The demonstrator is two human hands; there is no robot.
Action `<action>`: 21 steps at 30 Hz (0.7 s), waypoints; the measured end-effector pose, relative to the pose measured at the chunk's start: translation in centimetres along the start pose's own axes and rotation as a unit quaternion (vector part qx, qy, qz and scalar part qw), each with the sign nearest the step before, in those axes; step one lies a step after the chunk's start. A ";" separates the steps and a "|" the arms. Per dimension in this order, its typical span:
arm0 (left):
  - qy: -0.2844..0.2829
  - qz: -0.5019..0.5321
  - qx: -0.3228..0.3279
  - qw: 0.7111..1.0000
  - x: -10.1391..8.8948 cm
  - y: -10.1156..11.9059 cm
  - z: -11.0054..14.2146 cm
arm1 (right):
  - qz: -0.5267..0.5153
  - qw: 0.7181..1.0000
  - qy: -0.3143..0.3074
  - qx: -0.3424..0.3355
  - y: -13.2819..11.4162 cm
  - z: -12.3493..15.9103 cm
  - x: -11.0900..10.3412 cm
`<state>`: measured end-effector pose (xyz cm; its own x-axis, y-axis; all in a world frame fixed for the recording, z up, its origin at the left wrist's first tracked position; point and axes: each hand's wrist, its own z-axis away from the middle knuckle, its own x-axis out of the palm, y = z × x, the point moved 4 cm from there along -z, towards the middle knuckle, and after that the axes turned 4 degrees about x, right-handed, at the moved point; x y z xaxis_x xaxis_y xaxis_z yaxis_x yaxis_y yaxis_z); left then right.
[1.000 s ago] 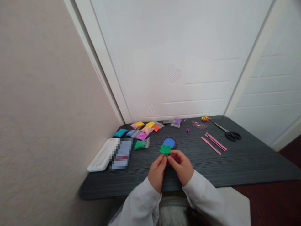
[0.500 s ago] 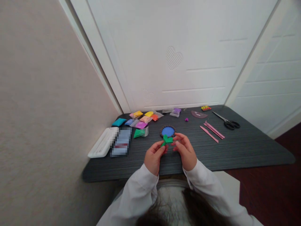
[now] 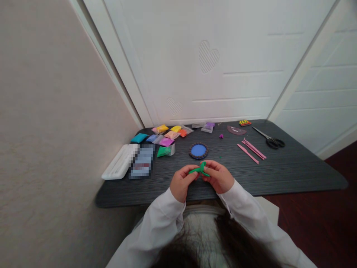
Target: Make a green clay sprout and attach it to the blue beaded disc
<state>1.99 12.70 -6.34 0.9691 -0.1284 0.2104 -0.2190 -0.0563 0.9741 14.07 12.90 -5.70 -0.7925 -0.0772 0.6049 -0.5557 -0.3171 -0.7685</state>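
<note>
Both my hands meet above the near edge of the dark table (image 3: 279, 175). My left hand (image 3: 180, 182) and my right hand (image 3: 220, 176) pinch a flat green clay piece (image 3: 199, 169) between their fingertips; it lies nearly edge-on to me. Just beyond the hands a round blue clay disc (image 3: 198, 150) with a dark beaded rim lies on the table.
Several small bags of coloured clay (image 3: 166, 136) lie at the back left, next to a white tray (image 3: 118, 168) and a dark booklet (image 3: 141, 166). Pink modelling tools (image 3: 251, 150), black scissors (image 3: 270, 140) and a purple half-disc (image 3: 236, 130) are at the right. White panelled doors stand behind.
The hands have drawn back toward me, away from the blue disc. The green piece, seen flat-on before, has turned nearly edge-on. The view has tilted down a little.
</note>
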 end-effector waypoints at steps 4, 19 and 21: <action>-0.005 0.000 -0.001 1.000 0.1 0.1 0.1 | -0.015 1.000 -0.015 0.020 0.2 0.0 0.0; -0.020 0.040 -0.019 0.999 0.3 0.5 0.3 | -0.060 0.995 -0.065 0.055 0.5 0.3 -0.1; -0.020 0.047 -0.020 0.999 0.4 0.5 0.3 | -0.060 0.995 -0.066 0.055 0.5 0.3 -0.1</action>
<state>2.20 12.31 -5.85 0.9391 -0.1699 0.2986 -0.3035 -0.0032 0.9528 13.95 12.45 -6.06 -0.6780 -0.1528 0.7190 -0.6085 -0.4320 -0.6656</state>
